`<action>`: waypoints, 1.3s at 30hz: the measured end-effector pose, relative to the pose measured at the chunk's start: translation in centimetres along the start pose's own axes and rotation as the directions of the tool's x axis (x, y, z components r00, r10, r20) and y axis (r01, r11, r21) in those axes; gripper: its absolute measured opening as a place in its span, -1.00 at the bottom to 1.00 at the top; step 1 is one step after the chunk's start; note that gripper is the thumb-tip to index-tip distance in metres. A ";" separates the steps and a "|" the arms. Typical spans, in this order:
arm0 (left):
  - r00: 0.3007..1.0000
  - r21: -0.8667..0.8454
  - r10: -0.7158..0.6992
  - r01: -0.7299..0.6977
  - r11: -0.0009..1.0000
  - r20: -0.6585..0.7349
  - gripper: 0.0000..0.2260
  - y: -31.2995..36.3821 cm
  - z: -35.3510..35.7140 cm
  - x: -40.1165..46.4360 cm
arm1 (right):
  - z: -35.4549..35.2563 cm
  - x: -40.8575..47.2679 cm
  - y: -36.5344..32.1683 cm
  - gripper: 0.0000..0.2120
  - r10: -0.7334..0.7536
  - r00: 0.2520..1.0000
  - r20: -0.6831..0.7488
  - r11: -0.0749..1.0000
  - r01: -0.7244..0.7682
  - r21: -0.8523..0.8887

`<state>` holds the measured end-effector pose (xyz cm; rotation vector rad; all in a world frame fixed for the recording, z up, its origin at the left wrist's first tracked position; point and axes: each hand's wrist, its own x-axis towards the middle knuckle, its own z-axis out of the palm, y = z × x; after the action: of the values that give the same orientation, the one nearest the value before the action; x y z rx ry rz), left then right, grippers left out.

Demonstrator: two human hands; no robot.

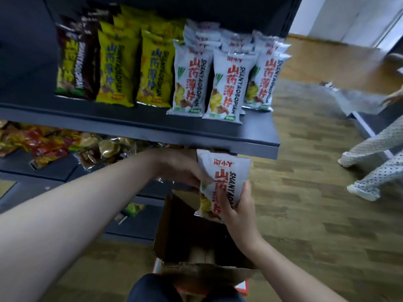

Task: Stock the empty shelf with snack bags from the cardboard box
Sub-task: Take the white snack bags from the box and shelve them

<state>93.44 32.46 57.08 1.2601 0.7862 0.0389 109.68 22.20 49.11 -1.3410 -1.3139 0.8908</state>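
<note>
**One white bag in both hands, above the box**

Nearest us, the open cardboard box [196, 238] sits on the floor at our knees, its inside dark. Just above it we hold a white snack bag [222, 182] upright between both hands. Our right hand [237, 212] curls round its lower edge, thumb across the front. Our left hand [181, 168] pinches the bag's left side with bent fingers. The bag's top nearly reaches the front lip of the dark shelf [152, 129]. On that shelf stand rows of white bags [226, 83] at the right, yellow bags [135, 66] in the middle and dark brown bags [76, 59] at the left. Beyond, another person's patterned trousers [370, 162] show over the wood floor.
</note>
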 end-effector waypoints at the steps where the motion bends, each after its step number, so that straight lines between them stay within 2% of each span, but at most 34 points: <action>1: 0.999 0.020 0.010 -0.011 1.000 0.042 -0.57 0.9 0.0 -0.2 | -0.4 0.2 -0.7 -0.52 -0.011 1.000 -0.019 1.000 0.011 0.007; 2: 0.995 0.030 0.043 -0.046 0.998 0.090 -0.58 2.3 0.1 -0.7 | -0.7 0.4 -1.6 -0.53 -0.022 0.999 -0.036 1.000 0.022 0.006; 4: 0.996 0.084 0.051 -0.057 0.995 0.071 -0.65 5.0 0.4 -1.7 | -1.4 1.3 -3.2 -0.63 -0.056 0.994 -0.098 0.998 0.056 -0.008; 7: 0.983 0.152 0.173 -0.162 0.975 -0.062 -0.67 7.8 0.4 -1.7 | -2.4 3.2 -5.9 -0.82 -0.116 0.980 -0.161 0.993 0.117 -0.004; 9: 0.946 0.180 0.269 -0.236 0.955 -0.183 -0.62 9.5 0.6 -1.7 | -2.9 4.6 -7.6 -0.86 -0.137 0.973 -0.183 0.990 0.140 0.006; 11: 0.899 0.189 0.323 -0.276 0.942 -0.296 -0.67 10.9 0.8 -1.5 | -3.4 5.9 -9.0 -0.86 -0.155 0.964 -0.215 0.988 0.157 -0.007; 14: 0.831 0.207 0.388 -0.331 0.921 -0.399 -0.74 12.7 0.9 -1.0 | -3.9 7.8 -10.5 -0.81 -0.182 0.951 -0.251 0.983 0.169 -0.071; 20: 0.742 0.181 0.430 -0.396 0.900 -0.515 -0.82 15.6 0.3 -0.4 | -4.7 10.4 -11.4 -0.63 -0.111 0.972 -0.208 0.994 0.105 -0.041; 24: 0.667 0.220 0.472 -0.429 0.876 -0.576 -0.82 17.1 0.5 0.4 | -4.9 11.9 -10.6 -0.36 -0.091 0.986 -0.140 0.992 0.077 -0.104; 27: 0.629 0.277 0.500 -0.424 0.862 -0.595 -0.87 17.7 0.8 1.8 | -5.2 13.0 -10.3 -0.40 -0.080 0.976 -0.201 0.990 0.054 -0.130; 30: 0.615 0.354 0.519 -0.380 0.854 -0.594 -0.81 17.9 1.1 3.7 | -5.9 13.9 -9.7 -0.48 -0.051 0.963 -0.265 0.992 0.017 -0.126; 35: 0.711 0.391 0.396 -0.182 0.902 -0.581 -0.84 17.6 1.4 7.6 | -8.0 15.7 -8.6 -0.70 0.060 0.958 -0.282 0.997 -0.071 -0.031; 39: 0.701 0.394 0.334 -0.081 0.915 -0.630 -0.75 17.1 1.6 10.5 | -9.6 17.8 -7.4 -0.76 0.133 0.966 -0.223 0.990 -0.142 -0.025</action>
<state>108.72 41.55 66.53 1.6930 1.3284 0.6247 119.58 37.27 60.78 -1.5316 -1.0828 0.7854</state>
